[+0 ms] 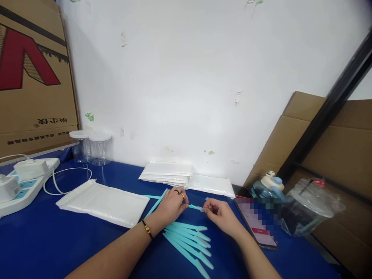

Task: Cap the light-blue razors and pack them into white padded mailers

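Observation:
My left hand [172, 204], with rings and a wrist bracelet, pinches one slim turquoise stick [194, 207] just above the blue table [52, 236]. My right hand [218, 214] grips the clear-capped tip of the same stick from the right. Below both hands, several matching turquoise sticks [188, 242] lie side by side in a row. Another turquoise stick [155, 202] lies under my left hand, pointing left.
A white padded envelope [103, 202] lies left of my hands; a stack of them [174, 174] sits by the wall. A phone [257, 223], a blue bottle [269, 186] and a lidded plastic cup [310, 207] stand right. A power strip [20, 182], jars [91, 147] and cardboard [31, 77] are at left.

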`<state>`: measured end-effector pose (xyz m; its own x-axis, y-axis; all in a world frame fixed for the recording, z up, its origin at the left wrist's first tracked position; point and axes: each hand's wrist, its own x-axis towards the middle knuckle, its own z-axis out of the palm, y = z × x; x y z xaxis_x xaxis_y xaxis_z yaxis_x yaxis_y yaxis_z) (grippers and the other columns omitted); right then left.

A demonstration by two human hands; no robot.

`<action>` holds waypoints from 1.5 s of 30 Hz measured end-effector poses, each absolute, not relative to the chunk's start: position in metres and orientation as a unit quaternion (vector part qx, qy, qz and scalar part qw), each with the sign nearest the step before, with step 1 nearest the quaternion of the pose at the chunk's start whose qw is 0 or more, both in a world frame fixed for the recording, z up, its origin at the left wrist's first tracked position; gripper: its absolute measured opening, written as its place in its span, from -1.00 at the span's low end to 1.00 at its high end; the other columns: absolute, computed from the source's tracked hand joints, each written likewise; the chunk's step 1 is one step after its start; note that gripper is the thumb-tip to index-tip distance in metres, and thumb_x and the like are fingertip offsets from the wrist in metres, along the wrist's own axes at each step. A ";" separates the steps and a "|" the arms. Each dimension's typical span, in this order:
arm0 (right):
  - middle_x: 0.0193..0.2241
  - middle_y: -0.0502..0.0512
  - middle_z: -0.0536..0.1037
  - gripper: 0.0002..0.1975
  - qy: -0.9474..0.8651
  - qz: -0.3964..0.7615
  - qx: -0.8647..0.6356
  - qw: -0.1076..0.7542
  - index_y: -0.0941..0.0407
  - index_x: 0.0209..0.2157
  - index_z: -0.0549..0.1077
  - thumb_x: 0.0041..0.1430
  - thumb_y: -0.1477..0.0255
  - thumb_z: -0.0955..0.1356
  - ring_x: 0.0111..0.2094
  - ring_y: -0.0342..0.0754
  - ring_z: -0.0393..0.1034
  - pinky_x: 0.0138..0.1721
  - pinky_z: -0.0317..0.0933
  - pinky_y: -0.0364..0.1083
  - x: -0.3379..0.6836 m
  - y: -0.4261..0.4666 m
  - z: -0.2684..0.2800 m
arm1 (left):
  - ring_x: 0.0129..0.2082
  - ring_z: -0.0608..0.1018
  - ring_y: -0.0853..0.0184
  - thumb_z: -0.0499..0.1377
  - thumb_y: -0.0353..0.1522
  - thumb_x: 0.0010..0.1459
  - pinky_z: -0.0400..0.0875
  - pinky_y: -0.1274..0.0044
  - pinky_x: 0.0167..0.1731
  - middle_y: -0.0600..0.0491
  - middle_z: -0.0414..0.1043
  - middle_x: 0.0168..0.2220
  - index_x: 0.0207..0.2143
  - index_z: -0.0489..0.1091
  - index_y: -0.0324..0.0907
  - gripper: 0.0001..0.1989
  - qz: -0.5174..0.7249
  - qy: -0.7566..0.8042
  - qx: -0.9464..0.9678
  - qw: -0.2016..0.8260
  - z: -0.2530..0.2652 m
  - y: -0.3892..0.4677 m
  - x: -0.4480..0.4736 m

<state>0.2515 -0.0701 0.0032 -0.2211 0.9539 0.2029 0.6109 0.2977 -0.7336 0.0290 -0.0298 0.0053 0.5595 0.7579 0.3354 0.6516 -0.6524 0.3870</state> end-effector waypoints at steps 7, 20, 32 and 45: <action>-0.59 -0.05 0.36 -0.84 -0.748 0.259 -0.530 0.303 0.13 -0.45 0.43 0.09 0.38 0.27 -0.55 -0.17 0.19 -0.55 0.02 -0.21 0.242 -0.075 0.010 | -0.08 0.34 0.30 0.15 -0.36 0.11 0.16 0.45 -0.15 0.09 0.33 -0.16 -0.36 0.37 -0.13 -0.96 0.241 0.389 0.883 0.107 0.013 -0.038 0.035; -0.54 0.04 0.47 -0.82 -0.696 0.112 -0.632 0.323 0.12 -0.44 0.46 0.04 0.36 0.26 -0.50 -0.05 0.31 -0.43 0.16 -0.11 0.300 -0.049 -0.012 | -0.34 0.51 0.20 0.19 -0.28 -0.08 0.30 0.47 -0.38 0.00 0.46 -0.34 -0.43 0.37 -0.16 -0.85 0.047 0.613 0.786 0.056 0.027 -0.016 -0.036; -0.37 0.07 0.40 -0.89 -0.730 0.089 -0.623 0.267 0.11 -0.45 0.43 0.03 0.39 0.29 -0.37 -0.05 0.31 -0.29 0.18 -0.08 0.281 -0.039 -0.019 | -0.33 0.51 0.25 0.13 -0.47 -0.10 0.29 0.53 -0.39 0.00 0.48 -0.32 -0.28 0.34 -0.16 -0.75 0.074 0.585 0.806 0.052 0.024 -0.017 -0.030; -0.51 -0.03 0.44 -0.94 -0.724 0.254 -0.546 0.336 0.13 -0.42 0.42 0.01 0.46 0.32 -0.47 -0.14 0.29 -0.44 0.15 -0.20 0.253 -0.056 -0.012 | -0.41 0.46 0.37 0.02 -0.50 -0.05 0.22 0.60 -0.43 0.11 0.46 -0.40 -0.34 0.40 -0.12 -0.76 0.177 0.434 0.878 0.098 0.022 -0.018 -0.015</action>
<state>0.2527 -0.0561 -0.0119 -0.1777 0.9617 0.2087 0.6204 0.2741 -0.7348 -0.0151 -0.0176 0.0223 0.5602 0.7970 0.2257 0.7273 -0.6037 0.3264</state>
